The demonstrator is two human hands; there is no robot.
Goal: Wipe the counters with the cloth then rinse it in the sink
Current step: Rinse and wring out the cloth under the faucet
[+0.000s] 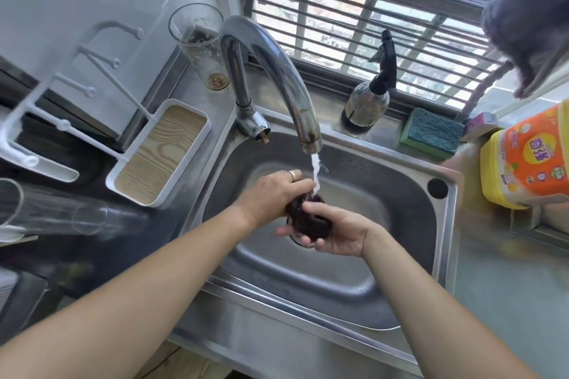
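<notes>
Water runs in a thin white stream (315, 172) from the curved chrome faucet (271, 71) straight onto the dark, bunched-up wet cloth (308, 215), which sits over the middle of the stainless steel sink basin (385, 194), above the drain. Your left hand (271, 194), a ring on one finger, curls over the cloth from the top and grips it. Your right hand (332, 234) cups the cloth from below, fingers wrapped round its underside. Both hands touch the cloth; the stream lands just where your left fingertips meet it.

Left of the sink, on the dark surface (77, 255): a white tray with a wood-grain base (160, 151), a white wire rack (77, 86) beside it. A tall clear drinking glass (200, 43) stands behind the faucet, near the wall. On the ledge behind the basin: a clear spray bottle with a black trigger head (372, 92), then a green-and-yellow scouring sponge (431, 132) to its right. A yellow bottle with an orange label (529, 160) lies tilted at the right edge. A grey cloth (529, 15) hangs at top right, in front of the barred window (354, 15).
</notes>
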